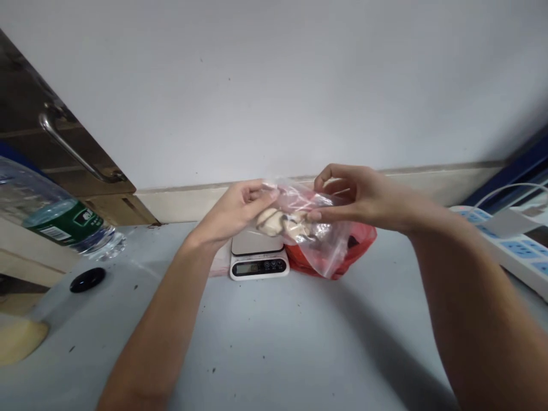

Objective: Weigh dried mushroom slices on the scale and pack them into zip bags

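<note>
Between my two hands hangs a clear zip bag (327, 240) with several pale, dark-edged pieces (282, 224) inside, which look like dried slices. My left hand (240, 208) pinches the bag's left end between thumb and fingers. On the other side, my right hand (355, 194) grips the bag with its thumb low in front and its fingers curled above. Below the bag stands a white digital kitchen scale (259, 265), its display lit but too small to read. A red plastic bag (362, 234) lies right of the scale, partly hidden behind the clear bag.
At the left a water bottle (68, 222) with a green label leans near a black oval object (88, 279). A white power strip (514, 245) with blue sockets lies at the right. A white wall (274, 85) rises behind the grey table (265, 348).
</note>
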